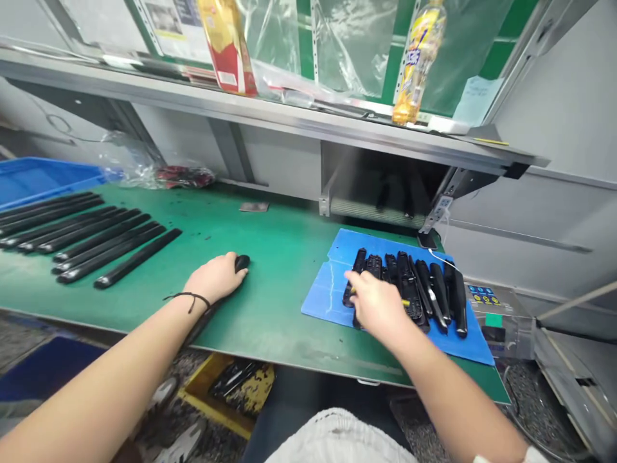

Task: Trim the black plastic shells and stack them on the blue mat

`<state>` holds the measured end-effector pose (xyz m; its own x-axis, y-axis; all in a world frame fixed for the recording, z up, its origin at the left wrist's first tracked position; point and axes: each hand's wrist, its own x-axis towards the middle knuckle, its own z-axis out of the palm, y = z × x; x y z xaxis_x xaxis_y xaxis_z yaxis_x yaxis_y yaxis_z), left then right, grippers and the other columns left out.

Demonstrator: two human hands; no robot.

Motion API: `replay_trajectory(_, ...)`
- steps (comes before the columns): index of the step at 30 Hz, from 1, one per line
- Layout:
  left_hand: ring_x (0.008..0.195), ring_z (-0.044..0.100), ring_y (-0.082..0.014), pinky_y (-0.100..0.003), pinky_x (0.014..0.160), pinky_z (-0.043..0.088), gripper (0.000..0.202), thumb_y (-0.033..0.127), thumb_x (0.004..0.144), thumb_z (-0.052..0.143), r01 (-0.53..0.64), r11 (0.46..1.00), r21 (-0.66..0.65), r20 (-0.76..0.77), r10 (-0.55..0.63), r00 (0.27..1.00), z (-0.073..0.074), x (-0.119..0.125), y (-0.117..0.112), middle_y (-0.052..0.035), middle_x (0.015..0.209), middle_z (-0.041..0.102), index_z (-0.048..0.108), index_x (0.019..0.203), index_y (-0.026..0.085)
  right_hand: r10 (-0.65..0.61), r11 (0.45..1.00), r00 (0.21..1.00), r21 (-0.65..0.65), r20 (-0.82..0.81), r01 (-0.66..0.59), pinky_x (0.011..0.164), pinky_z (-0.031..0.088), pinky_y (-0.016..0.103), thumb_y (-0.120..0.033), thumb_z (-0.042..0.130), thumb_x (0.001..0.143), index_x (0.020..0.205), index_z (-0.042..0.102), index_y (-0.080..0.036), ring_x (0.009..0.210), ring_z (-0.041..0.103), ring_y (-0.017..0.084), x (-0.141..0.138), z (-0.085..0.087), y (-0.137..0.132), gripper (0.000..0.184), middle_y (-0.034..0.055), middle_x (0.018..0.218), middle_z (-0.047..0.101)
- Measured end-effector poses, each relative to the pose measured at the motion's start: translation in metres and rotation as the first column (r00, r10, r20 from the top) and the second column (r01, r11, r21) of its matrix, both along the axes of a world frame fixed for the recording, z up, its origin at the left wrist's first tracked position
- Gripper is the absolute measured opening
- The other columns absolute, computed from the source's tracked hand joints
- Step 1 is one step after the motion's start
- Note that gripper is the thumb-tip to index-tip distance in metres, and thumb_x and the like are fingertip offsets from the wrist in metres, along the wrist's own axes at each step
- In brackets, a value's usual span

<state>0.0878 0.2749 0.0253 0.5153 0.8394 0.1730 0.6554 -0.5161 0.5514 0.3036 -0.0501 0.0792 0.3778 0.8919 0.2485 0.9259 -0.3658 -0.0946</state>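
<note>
Green-topped desk under a metal shelf, a little worn. Blue sheet beneath the right grip; row of black bars well out to the far side of the left grip. Left grip closed round a black bar, tip poking out past thumb and fingers. Right grip among loose black parts, most of them lying to its right.

To do this well, in my judgement: keep the left grip firm, bar low to the desk; work the right fingertips down onto one part, so its neighbours aren't dragged.

Hard to make out: the row runs off the view; the left grip covers the held bar's middle; yellow slivers show beside the right grip, source unclear. Whether it's holding anything, I can't tell.
</note>
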Motion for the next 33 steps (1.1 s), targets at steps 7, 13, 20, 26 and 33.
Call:
replay_trajectory(7, 0.123, 0.053, -0.0472, -0.057, 0.099, 0.045, 0.041, 0.039, 0.097, 0.053, -0.082, 0.911, 0.405, -0.085, 0.126, 0.988, 0.024, 0.008, -0.015, -0.0268, 0.135, 0.055, 0.061, 0.125, 0.009, -0.208, 0.970, 0.977, 0.136, 0.041, 0.200, 0.095, 0.058, 0.042, -0.043, 0.061, 0.104, 0.132, 0.062, -0.015, 0.108, 0.068, 0.020, 0.128, 0.045, 0.062, 0.040, 0.0090, 0.130, 0.064)
replay_trajectory(13, 0.116, 0.060, -0.0331, -0.049, 0.106, 0.047, 0.027, 0.024, 0.099, 0.049, 0.101, 0.936, 0.336, 0.248, -0.192, 0.950, 0.002, -0.005, -0.139, -0.0172, 0.118, 0.063, 0.067, 0.118, 0.017, -0.146, 0.961, 0.989, 0.235, -0.009, 0.144, 0.101, 0.055, 0.042, -0.038, 0.057, 0.106, 0.136, 0.059, -0.014, 0.114, 0.066, 0.018, 0.176, 0.059, 0.119, 0.038, 0.0116, 0.138, 0.060)
replay_trajectory(20, 0.106, 0.064, -0.0334, -0.047, 0.093, 0.052, 0.019, 0.027, 0.096, 0.061, 0.197, 0.972, -0.127, 0.566, -0.092, 0.819, -0.034, -0.042, -0.242, -0.0141, 0.112, 0.066, 0.073, 0.109, 0.028, -0.018, 0.968, 0.998, 0.252, 0.067, 0.001, 0.097, 0.055, 0.037, -0.036, 0.042, 0.112, 0.127, 0.065, -0.015, 0.112, 0.067, 0.017, 0.168, 0.068, 0.127, 0.035, 0.0075, 0.127, 0.065)
replay_trajectory(26, 0.083, 0.067, -0.0241, -0.039, 0.079, 0.054, 0.029, 0.044, 0.096, 0.066, 0.599, 0.597, -0.534, 0.774, 0.061, 0.630, -0.023, -0.019, -0.254, -0.0115, 0.097, 0.071, 0.074, 0.111, 0.021, -0.016, 0.856, 0.988, 0.513, 0.154, -0.066, 0.082, 0.049, 0.030, -0.036, 0.050, 0.100, 0.108, 0.075, -0.017, 0.094, 0.070, 0.017, 0.076, 0.092, 0.076, 0.033, 0.0065, 0.101, 0.075)
replay_trajectory(33, 0.125, 0.062, -0.0312, -0.047, 0.107, 0.049, 0.056, 0.064, 0.098, 0.057, 0.637, 0.725, -0.264, 0.943, 0.333, 0.012, 0.029, 0.007, -0.263, -0.0127, 0.141, 0.060, 0.057, 0.143, 0.032, 0.270, 0.816, 0.592, 0.507, -0.760, 0.279, 0.047, 0.043, 0.024, -0.041, 0.066, 0.091, 0.079, 0.062, -0.022, 0.047, 0.058, 0.014, -0.077, 0.033, -0.009, 0.023, -0.0001, 0.061, 0.069)
